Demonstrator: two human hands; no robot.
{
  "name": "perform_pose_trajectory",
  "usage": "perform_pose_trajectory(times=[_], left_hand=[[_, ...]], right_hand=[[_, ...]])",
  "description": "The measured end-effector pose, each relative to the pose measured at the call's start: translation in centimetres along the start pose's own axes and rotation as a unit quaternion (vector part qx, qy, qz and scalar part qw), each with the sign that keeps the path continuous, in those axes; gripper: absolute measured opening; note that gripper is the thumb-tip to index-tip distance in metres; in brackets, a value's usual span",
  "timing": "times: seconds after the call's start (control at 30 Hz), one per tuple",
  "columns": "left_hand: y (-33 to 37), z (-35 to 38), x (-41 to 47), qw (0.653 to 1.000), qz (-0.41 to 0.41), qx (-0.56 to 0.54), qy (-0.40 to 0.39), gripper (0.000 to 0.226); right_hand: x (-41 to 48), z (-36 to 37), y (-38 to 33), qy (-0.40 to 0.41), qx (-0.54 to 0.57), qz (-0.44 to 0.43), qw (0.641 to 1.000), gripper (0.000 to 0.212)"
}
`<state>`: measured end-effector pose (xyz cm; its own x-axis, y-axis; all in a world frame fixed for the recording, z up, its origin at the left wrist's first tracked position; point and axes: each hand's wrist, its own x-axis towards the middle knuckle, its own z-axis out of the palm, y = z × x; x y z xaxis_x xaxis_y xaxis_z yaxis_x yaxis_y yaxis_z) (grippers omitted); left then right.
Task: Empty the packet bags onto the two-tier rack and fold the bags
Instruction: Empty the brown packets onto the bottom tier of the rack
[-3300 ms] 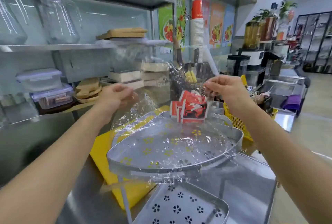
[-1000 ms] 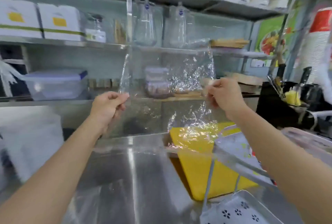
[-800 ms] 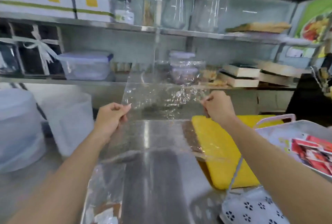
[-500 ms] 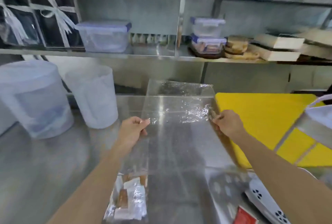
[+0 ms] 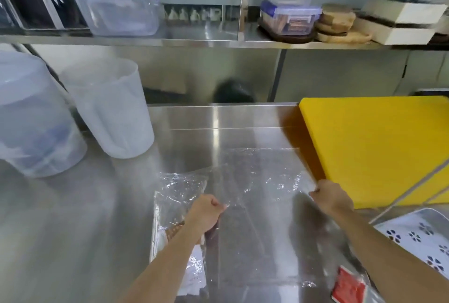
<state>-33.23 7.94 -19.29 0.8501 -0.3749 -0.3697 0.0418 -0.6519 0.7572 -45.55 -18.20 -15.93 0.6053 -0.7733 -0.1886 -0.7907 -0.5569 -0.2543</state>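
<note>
An empty clear plastic bag (image 5: 261, 181) lies spread on the steel counter (image 5: 85, 217). My left hand (image 5: 206, 210) pinches its left edge and my right hand (image 5: 331, 197) pinches its right edge. Under my left forearm sits another clear bag (image 5: 178, 208) with several small packets inside. A red packet (image 5: 348, 287) lies at the bottom right. The rack's white perforated lower tray (image 5: 418, 237) shows at the right edge, with one thin rack leg (image 5: 413, 188) crossing the yellow board.
A yellow cutting board (image 5: 374, 147) lies right of the bag. Two translucent plastic tubs (image 5: 109, 108) stand at the left. A steel shelf (image 5: 194, 40) behind carries lidded containers, wooden boards and boxes.
The emptied bag came away from the rack, swung left and was lowered from chest height onto the counter. My view has tilted down. Both hands still hold its edges.
</note>
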Motion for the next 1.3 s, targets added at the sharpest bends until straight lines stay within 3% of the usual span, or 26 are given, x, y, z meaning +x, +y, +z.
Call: perform_pose_trajectory(times=[0.2, 0.33, 0.43, 0.53, 0.63, 0.73, 0.83, 1.07, 1.17, 1.27, 1.3], left_hand=[[0.5, -0.2, -0.6, 0.998, 0.001, 0.070, -0.001, 0.028], [1.1, -1.6, -1.1, 0.993, 0.028, 0.107, 0.045, 0.027], [1.1, -3.0, -2.0, 0.987, 0.056, 0.087, 0.122, 0.018], [0.1, -4.1, -3.1, 0.956, 0.117, 0.125, 0.240, 0.017], [-1.5, -4.6, -4.3, 0.936, 0.110, 0.174, 0.285, 0.044], [-2.8, -4.9, -5.5, 0.958, 0.016, 0.163, 0.235, 0.071], [-4.0, -5.1, -6.0, 0.981, -0.047, 0.097, 0.163, 0.076], [-4.0, -6.0, -6.1, 0.989, -0.076, -0.097, 0.088, 0.073], [-2.9, -7.4, -6.3, 0.989, -0.061, -0.134, 0.032, 0.076], [-2.4, -8.6, -6.3, 0.986, -0.014, -0.149, -0.075, 0.042], [-2.4, -8.7, -6.2, 0.984, -0.007, -0.139, -0.108, 0.049]], right_hand=[[-0.1, 0.6, 0.2, -0.051, -0.089, 0.005, 0.995, 0.032], [-0.5, -0.7, -2.1, 0.026, -0.092, -0.031, 0.995, 0.028], [-1.2, -1.3, -6.6, -0.004, 0.115, -0.101, 0.988, 0.014], [-3.8, -0.2, -11.9, -0.091, 0.273, -0.166, 0.943, 0.005], [-7.3, 2.5, -16.1, -0.166, 0.297, -0.197, 0.920, 0.037], [-10.2, 5.6, -18.3, -0.258, 0.283, -0.185, 0.905, 0.067], [-12.0, 7.7, -19.1, -0.321, 0.318, -0.129, 0.883, 0.083], [-14.0, 8.3, -19.9, -0.405, 0.430, -0.006, 0.807, 0.074], [-13.7, 7.7, -19.7, -0.423, 0.477, -0.020, 0.770, 0.055], [-13.5, 6.8, -19.5, -0.452, 0.512, -0.045, 0.729, 0.062], [-13.7, 6.2, -19.5, -0.466, 0.521, -0.050, 0.713, 0.066]])
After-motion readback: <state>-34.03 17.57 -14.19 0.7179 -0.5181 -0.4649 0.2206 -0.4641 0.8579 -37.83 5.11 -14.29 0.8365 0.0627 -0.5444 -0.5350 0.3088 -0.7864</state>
